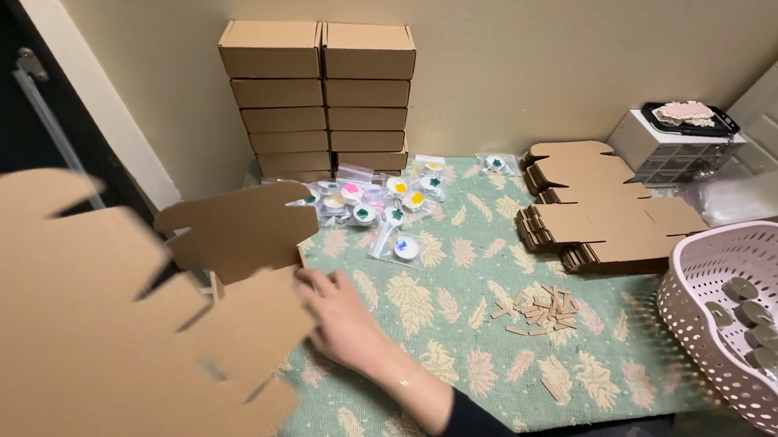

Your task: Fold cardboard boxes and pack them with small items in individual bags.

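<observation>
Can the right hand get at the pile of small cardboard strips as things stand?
Probably yes. The right hand rests on the cloth beside the flat cardboard sheet, and only bare cloth lies between it and the strips. Nothing stands in the way.

Home packing corner: stacked cardboard boxes (323, 96)

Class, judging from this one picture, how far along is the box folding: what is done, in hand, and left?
Done: two stacks of folded boxes stand against the wall. In hand: the right hand presses on a flat cardboard blank on the table; the left hand is not visible. Left: a pile of unfolded blanks and loose bagged small items.
</observation>
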